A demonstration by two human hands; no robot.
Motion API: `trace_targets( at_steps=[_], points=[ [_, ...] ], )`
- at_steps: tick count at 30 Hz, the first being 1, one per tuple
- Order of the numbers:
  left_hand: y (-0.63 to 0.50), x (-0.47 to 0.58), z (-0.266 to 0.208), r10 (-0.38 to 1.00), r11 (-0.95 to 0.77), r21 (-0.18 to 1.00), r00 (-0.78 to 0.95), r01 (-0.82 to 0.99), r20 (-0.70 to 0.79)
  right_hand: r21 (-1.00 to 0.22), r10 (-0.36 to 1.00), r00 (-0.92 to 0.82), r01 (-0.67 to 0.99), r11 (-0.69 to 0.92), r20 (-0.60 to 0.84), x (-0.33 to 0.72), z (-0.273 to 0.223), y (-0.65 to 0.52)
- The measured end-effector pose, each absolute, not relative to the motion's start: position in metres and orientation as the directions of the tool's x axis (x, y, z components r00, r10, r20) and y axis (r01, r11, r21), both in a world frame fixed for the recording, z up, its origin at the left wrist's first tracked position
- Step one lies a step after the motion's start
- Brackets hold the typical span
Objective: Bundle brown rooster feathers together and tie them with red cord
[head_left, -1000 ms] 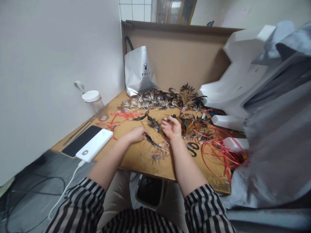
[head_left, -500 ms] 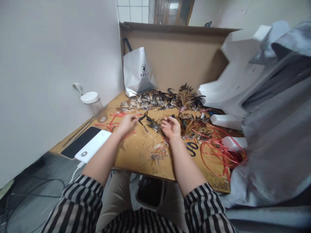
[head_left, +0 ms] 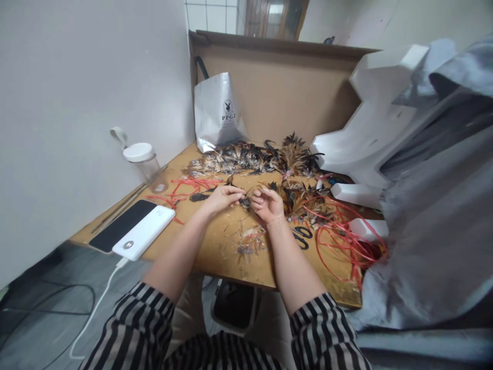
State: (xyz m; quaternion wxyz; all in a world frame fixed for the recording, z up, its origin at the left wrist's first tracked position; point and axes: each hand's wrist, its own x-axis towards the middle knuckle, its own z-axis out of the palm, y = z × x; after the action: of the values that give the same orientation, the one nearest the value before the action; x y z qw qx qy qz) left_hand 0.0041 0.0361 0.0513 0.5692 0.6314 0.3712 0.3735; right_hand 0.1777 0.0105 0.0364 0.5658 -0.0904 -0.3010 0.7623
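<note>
Feathers (head_left: 246, 160) were already heaped beside the silver bag (head_left: 215, 115), a dark feather (head_left: 198, 197) was left loose before it, and left hand (head_left: 223, 199) and right hand (head_left: 269, 206) were pinched, contents indiscernible.

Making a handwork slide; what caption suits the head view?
Left hand and right hand close together above a table of feathers, red strips and scissors.

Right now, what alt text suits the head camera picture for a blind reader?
A person's left fingers and right fingers nearly meet above a table strewn with feathers. Behind stands a silver bag; scissors and tangled red cord lie right, a lidded jar left.
</note>
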Motion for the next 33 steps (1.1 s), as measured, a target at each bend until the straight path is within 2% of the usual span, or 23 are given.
trace_targets(
  at_steps=[3, 5, 14, 20, 24, 28, 31, 33],
  points=[
    [0.03, 0.003, 0.042, 0.867, 0.093, 0.984, 0.498, -0.151, -0.006, -0.583, 0.903, -0.382, -0.786, -0.206, 0.196, 0.176, 0.036, 0.01],
    [0.029, 0.0, 0.037, 0.838, 0.163, 0.967, 0.545, -0.198, -0.029, -0.597, 0.9, -0.395, -0.772, -0.217, 0.184, 0.175, 0.035, 0.009],
    [0.027, -0.001, 0.015, 0.773, 0.267, 0.95, 0.625, -0.162, -0.111, -0.645, 0.896, -0.418, -0.728, -0.233, 0.148, 0.169, 0.029, 0.011],
    [0.027, -0.004, 0.012, 0.829, 0.231, 0.958, 0.549, -0.168, -0.104, -0.703, 0.914, -0.387, -0.682, -0.199, 0.117, 0.168, 0.028, 0.012],
    [0.031, -0.005, 0.014, 0.916, 0.214, 0.905, 0.397, -0.367, -0.056, -0.709, 0.922, -0.367, -0.683, -0.176, 0.125, 0.169, 0.029, 0.011],
    [0.04, -0.009, 0.012, 0.956, 0.231, 0.76, 0.286, -0.607, -0.063, -0.744, 0.918, -0.369, -0.652, -0.145, 0.144, 0.169, 0.031, 0.01],
    [0.044, -0.012, 0.01, 0.958, 0.251, 0.702, 0.273, -0.667, -0.083, -0.816, 0.917, -0.372, -0.57, -0.1, 0.147, 0.166, 0.03, 0.01],
    [0.043, -0.011, 0.009, 0.95, 0.274, 0.718, 0.295, -0.64, -0.1, -0.873, 0.93, -0.335, -0.486, -0.033, 0.151, 0.163, 0.03, 0.01]
  ],
)
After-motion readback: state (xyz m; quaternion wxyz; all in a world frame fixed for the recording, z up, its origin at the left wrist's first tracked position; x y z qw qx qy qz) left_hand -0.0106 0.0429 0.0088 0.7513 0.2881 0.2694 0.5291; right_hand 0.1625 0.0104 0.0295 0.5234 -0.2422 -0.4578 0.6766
